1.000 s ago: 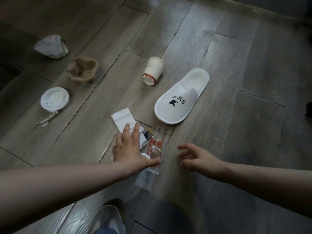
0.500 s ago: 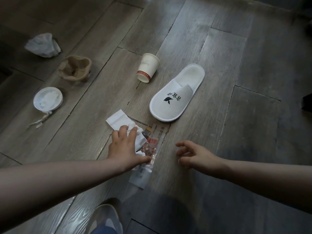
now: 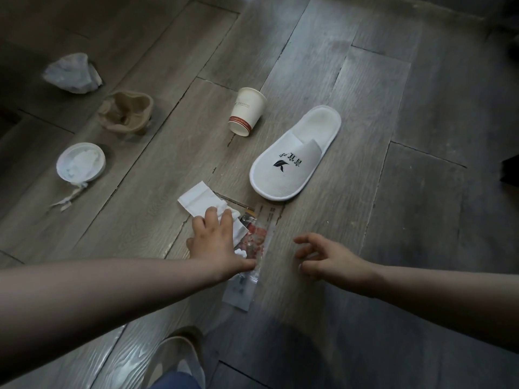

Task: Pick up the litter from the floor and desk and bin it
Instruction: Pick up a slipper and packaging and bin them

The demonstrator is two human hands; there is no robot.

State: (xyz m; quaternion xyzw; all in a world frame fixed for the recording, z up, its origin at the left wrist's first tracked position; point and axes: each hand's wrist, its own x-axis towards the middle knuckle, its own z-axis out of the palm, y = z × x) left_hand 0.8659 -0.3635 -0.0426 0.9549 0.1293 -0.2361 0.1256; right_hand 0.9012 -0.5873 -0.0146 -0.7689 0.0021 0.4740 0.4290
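Pressing: left hand (image 3: 214, 242) on tissue (image 3: 200, 200), grip hidden | right hand (image 3: 328, 258) spread, empty

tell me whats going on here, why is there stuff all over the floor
A person is bent over a wooden floor strewn with litter. The left hand presses on a white tissue and a clear plastic wrapper, gathering them. The right hand hovers open beside the wrapper, holding nothing. Waiting beyond are a tipped paper cup, a white slippers, a brown crumpled holder, a white lid and a crumpled bag.
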